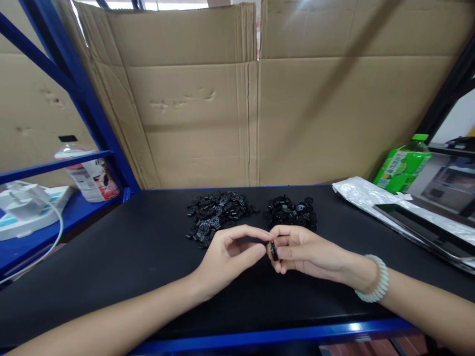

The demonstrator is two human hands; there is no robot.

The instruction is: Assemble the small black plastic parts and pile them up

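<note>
Between thumb and fingers, my right hand holds a small black round part, seen nearly edge-on. My left hand is beside it, its fingertips close to the part and its thumb and index finger apart; whether they touch the part I cannot tell. Behind my left hand lies a wide pile of small black parts. A smaller pile of black round parts lies just behind my right hand.
The black table has a blue front edge. On the right lie silvery packaging and a black-framed object, with a green bottle behind. At left, a blue shelf holds a bottle and white chargers. Cardboard stands behind.
</note>
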